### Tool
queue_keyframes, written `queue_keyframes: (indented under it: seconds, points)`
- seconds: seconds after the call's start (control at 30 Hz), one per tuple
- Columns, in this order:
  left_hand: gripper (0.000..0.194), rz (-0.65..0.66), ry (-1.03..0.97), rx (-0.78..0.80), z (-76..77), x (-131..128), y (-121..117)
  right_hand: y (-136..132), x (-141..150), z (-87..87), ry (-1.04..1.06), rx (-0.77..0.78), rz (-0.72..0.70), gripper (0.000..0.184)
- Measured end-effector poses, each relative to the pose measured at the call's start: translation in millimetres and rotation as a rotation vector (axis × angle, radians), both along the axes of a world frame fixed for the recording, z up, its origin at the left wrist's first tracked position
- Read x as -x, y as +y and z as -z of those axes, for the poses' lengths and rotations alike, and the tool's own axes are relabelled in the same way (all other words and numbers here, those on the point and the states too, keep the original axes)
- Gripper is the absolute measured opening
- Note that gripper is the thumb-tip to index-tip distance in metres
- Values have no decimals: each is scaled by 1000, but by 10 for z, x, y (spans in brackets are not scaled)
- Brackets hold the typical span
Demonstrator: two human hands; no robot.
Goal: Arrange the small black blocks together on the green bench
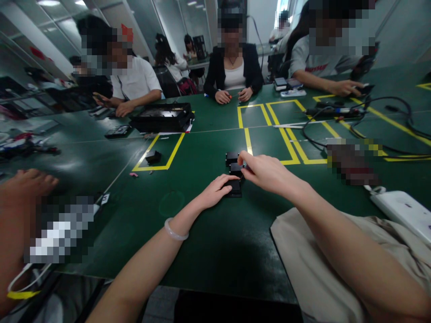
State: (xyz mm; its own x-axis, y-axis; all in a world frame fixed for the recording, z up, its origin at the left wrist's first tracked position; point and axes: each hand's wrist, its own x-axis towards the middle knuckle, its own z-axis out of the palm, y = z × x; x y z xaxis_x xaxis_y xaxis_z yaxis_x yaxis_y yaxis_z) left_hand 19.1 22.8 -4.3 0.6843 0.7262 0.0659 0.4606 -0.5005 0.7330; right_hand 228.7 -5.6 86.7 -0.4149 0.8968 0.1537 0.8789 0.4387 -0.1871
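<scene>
Small black rectangular blocks stand in a short row on the green table in front of me. My left hand point(217, 190) rests on the nearest black block point(235, 189), its thumb on the near side and its fingers across the far part. Just beyond that lies a middle black block point(235, 168), and past it a far black block point(231, 156). My right hand point(264, 170) is bent over the middle and far blocks from the right, index finger and thumb curled in. Whatever sits between those fingertips is too small or hidden to make out.
A long black tray point(161, 119) stands at the back left, and a small black part point(153, 156) lies within yellow tape. To the right are cables, a white power strip point(400, 211) and beige cloth point(303, 242). Co-workers sit opposite; another person's hand point(30, 184) is at left.
</scene>
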Motion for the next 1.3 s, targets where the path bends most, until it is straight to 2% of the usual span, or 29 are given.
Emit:
queue_keyframes:
  seconds: [0.23,0.53,0.7,0.97,1.13,1.3]
  points:
    - [35,8,-7,-5,14,6,2,8,20,6,-39,-17,56,21]
    - [35,11,-24,-10,25,8,3,-6,24,7,34,-13,32,22]
    - [36,17,-9,-7,30,4,14,22,24,25,-34,-29,67,22]
    - [36,17,-11,-5,25,3,10,13,13,24,37,-7,43,20]
    - [35,14,-9,-7,26,5,10,14,39,42,-23,-27,68,21]
    - [35,17,-10,-4,33,9,11,11,12,34,2,-22,16,20]
